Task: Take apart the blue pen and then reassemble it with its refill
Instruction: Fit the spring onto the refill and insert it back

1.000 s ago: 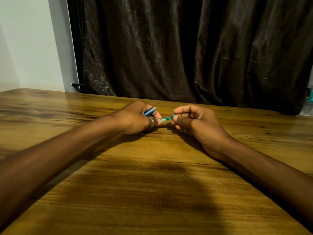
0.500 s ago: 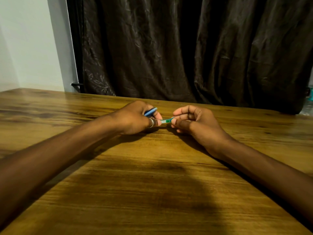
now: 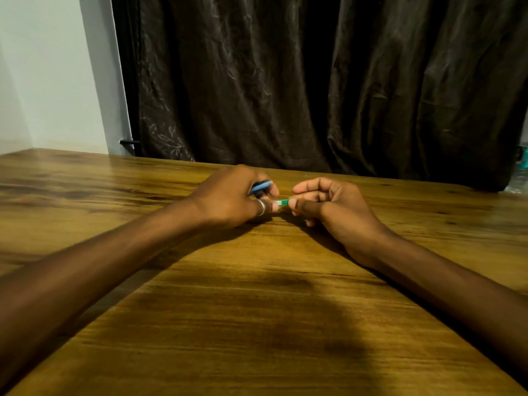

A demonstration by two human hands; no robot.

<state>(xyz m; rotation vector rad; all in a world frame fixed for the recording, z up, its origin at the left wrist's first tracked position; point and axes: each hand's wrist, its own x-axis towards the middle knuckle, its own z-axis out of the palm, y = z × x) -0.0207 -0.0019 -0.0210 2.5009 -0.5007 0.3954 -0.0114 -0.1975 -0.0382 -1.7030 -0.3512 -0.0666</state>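
Observation:
My left hand (image 3: 231,201), with a ring on one finger, rests on the wooden table (image 3: 257,324) and holds a blue pen piece (image 3: 261,186) that sticks out above its fingers. Between the two hands shows a short greenish, partly clear pen part (image 3: 282,202). The fingertips of my left hand pinch one end of it and my right hand (image 3: 334,207) pinches the other. The rest of that part is hidden inside my right fist. Both hands are close together near the far middle of the table.
A dark brown curtain (image 3: 314,81) hangs right behind the table's far edge. A pale wall (image 3: 48,75) stands at the left. Something teal and a clear wrapper (image 3: 521,167) sit at the far right edge.
My hands have closed the gap between them, so less of the greenish part shows now. The blue piece in my left hand has stayed in place.

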